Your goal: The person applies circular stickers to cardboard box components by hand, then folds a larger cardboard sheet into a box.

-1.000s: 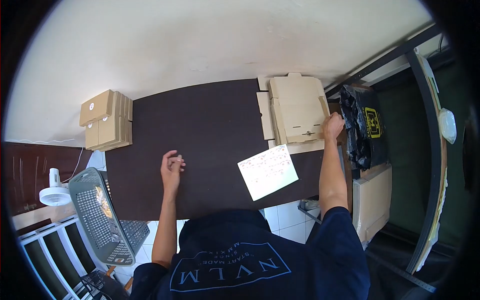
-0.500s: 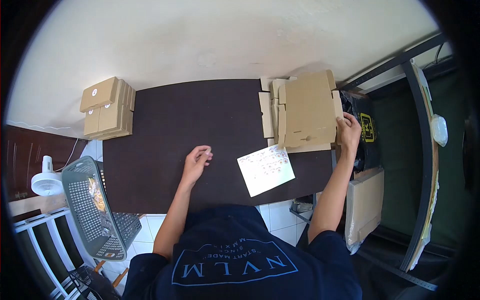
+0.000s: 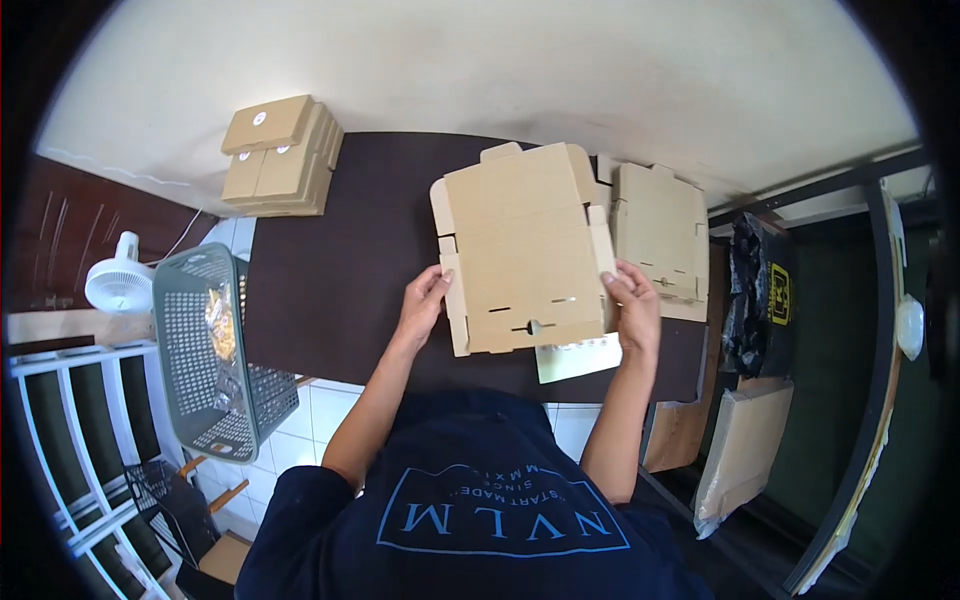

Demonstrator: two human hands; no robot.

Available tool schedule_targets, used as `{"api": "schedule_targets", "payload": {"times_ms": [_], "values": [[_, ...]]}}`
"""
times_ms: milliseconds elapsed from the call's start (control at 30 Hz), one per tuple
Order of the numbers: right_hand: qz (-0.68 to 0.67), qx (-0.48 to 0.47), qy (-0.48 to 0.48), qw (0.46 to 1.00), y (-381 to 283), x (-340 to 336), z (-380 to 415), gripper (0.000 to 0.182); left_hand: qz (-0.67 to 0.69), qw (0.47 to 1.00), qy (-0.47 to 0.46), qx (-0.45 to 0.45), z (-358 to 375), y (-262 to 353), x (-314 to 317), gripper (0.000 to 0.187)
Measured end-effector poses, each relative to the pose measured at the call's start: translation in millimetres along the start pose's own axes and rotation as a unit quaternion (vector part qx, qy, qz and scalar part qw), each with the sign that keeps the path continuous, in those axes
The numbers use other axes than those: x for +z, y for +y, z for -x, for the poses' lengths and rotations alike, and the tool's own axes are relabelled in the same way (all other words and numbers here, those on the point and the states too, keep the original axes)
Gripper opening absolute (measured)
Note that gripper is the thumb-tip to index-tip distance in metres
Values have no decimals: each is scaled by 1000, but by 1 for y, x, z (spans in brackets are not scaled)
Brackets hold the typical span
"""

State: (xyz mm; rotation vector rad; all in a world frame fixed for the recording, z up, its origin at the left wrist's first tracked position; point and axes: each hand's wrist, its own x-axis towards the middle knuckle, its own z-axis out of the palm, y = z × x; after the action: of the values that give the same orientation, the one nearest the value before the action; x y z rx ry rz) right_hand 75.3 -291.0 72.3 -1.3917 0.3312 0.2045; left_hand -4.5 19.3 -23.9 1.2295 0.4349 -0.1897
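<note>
A flat, unfolded cardboard box [image 3: 525, 240] is held up over the dark table, with its slots and flaps showing. My left hand [image 3: 424, 308] pinches its left flap, and my right hand [image 3: 634, 304] grips the flap on the right side. Both hands are closed on the cardboard near its lower half. Beneath its lower right corner lies a sheet of stickers [image 3: 580, 358], mostly covered. Just right of my right hand sits a stack of more flat cardboard boxes [image 3: 658, 230].
Folded boxes with round stickers [image 3: 280, 155] are piled at the table's [image 3: 340, 280] back left. A grey-green basket [image 3: 200, 350] holding plastic packets stands off the left edge, near a white fan [image 3: 122, 285]. Beyond the right edge are a black bag [image 3: 755, 295] and a wrapped cardboard pack [image 3: 742, 450].
My right hand has brought one flat cardboard box from the stack leftward to the middle. My left hand, free before, now grips its left side. The view has shifted right.
</note>
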Motion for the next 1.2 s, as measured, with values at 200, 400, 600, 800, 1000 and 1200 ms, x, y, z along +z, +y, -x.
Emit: {"api": "schedule_targets", "payload": {"times_ms": [200, 400, 600, 800, 1000, 1200], "values": [[123, 8, -30, 992, 117, 39, -13, 16, -69, 988, 131, 53, 0, -29, -73, 27], [391, -6, 6, 920, 145, 78, 3, 16, -265, 937, 223, 49, 5, -41, -97, 34], [472, -28, -6, 881, 155, 78, 8, 24, -379, 891, 248, 31, 18, -23, -90, 37], [491, -65, 4, 869, 160, 74, 11, 19, -436, 870, 231, 8, 29, -24, -87, 33], [492, -236, -21, 838, 163, 87, 22, 20, -489, 830, 175, 205, 39, -50, -76, 45], [547, -304, -71, 777, 178, 92, 29, 51, -635, 747, 90, 174, 42, -59, -62, 67]]}}
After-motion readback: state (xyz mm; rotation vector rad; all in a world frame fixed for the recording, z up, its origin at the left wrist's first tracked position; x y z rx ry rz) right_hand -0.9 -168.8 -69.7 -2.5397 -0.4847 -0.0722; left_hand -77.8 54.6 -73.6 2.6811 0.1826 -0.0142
